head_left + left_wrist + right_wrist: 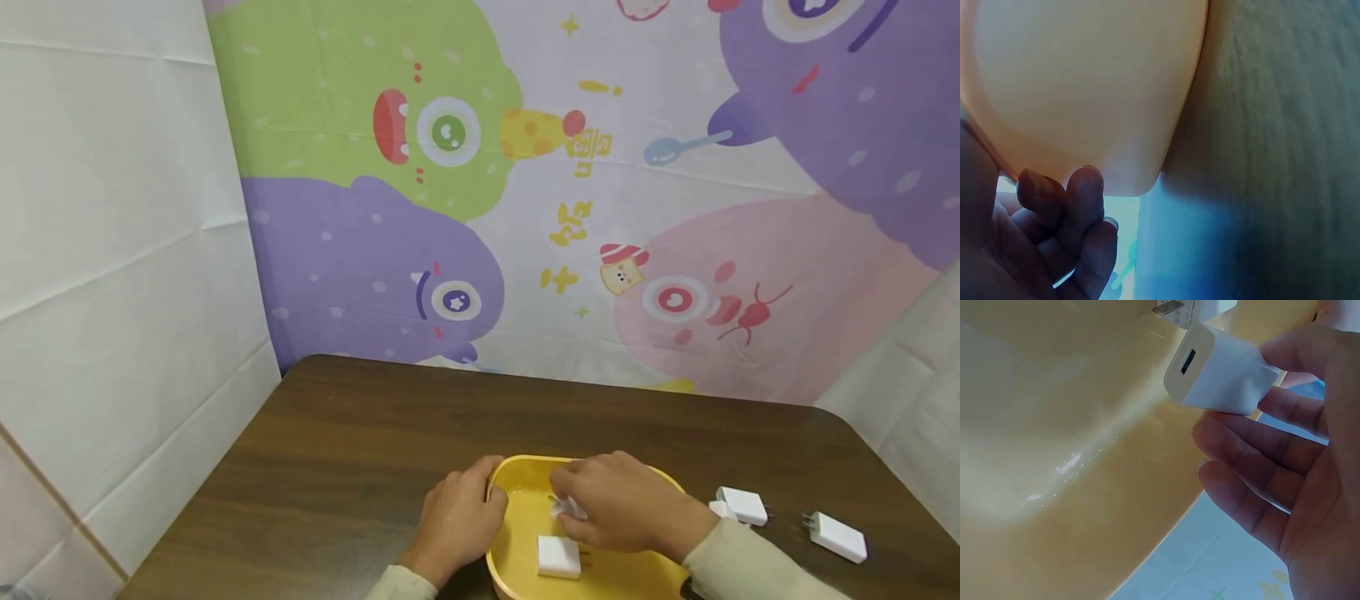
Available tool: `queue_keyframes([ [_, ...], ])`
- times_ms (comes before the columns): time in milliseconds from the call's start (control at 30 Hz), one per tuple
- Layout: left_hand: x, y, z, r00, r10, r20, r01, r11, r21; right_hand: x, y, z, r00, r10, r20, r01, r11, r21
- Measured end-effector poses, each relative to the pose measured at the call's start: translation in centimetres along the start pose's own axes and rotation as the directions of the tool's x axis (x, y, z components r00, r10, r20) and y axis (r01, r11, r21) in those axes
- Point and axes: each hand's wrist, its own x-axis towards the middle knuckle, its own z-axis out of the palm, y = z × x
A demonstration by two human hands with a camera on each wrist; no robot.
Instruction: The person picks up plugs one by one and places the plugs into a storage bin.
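Note:
A yellow plastic basin [622,577] stands at the table's near edge. My left hand [459,518] grips its left rim, the thumb on top and the curled fingers [1085,194] against the outer wall. Inside the basin, my right hand [618,504] pinches a white charger plug [1229,372] between thumb and fingertips, its USB port facing the camera in the right wrist view. In the head view the hand partly covers that plug. Another white charger plug [558,557] lies on the basin floor, its prongs pointing right.
To the basin's right, on the dark wooden table [375,433], lie a white charger plug [742,505], one more plug [838,537] farther right, and a white piece partly behind my right forearm. A cartoon-print cloth [555,333] hangs behind, white sheeting [127,250] at the left.

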Motion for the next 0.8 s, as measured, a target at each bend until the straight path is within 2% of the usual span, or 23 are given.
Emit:
queue_keyframes([
  [433,0.0,0.1,0.0,1.0,-0.008,0.001,0.008,1.0,0.013,1.3,0.0,1.3,0.997,-0.006,0.083,0.013,0.997,-0.078],
  [800,0.0,0.1,0.1,1.0,-0.014,-0.005,0.014,1.0,0.016,1.4,0.2,1.9,0.997,0.012,0.073,-0.006,0.996,-0.09],
])
